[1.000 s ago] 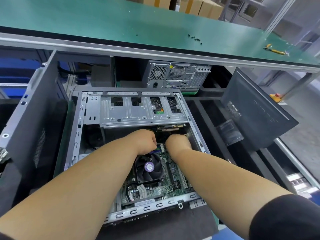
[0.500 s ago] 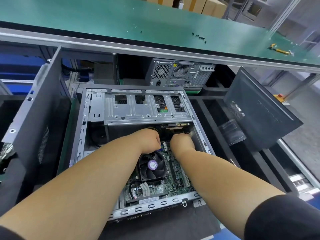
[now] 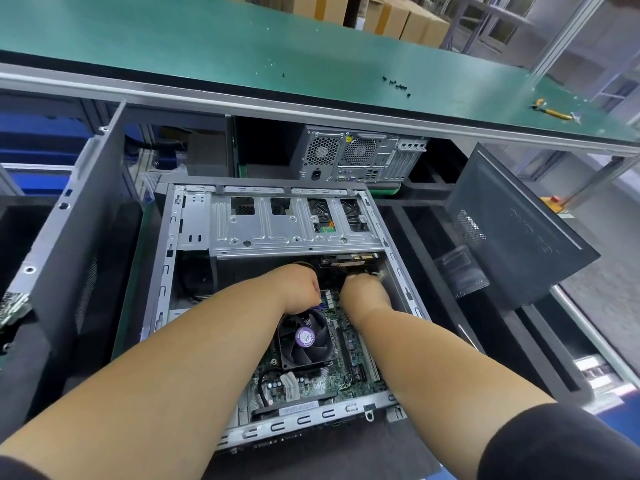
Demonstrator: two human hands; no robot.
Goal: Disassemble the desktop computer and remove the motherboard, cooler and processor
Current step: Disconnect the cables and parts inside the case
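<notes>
Both hands reach deep into the opened desktop case [image 3: 166, 271] at frame centre — the left hand [image 3: 299, 289] curled near the board's far edge, the right hand [image 3: 365, 292] apparently pinching a pale connector, though its grip is partly hidden. The motherboard [image 3: 346, 379] and cooler [image 3: 304, 337] remain mounted, the processor unseen beneath; the side panel [image 3: 512, 223], middle right, is already off.

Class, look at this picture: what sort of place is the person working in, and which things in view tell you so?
Probably an electronics disassembly or repair workshop. Clues: a long green bench with loose screws, an opened computer case, a second computer under the bench, and stacked cardboard boxes behind.
</notes>
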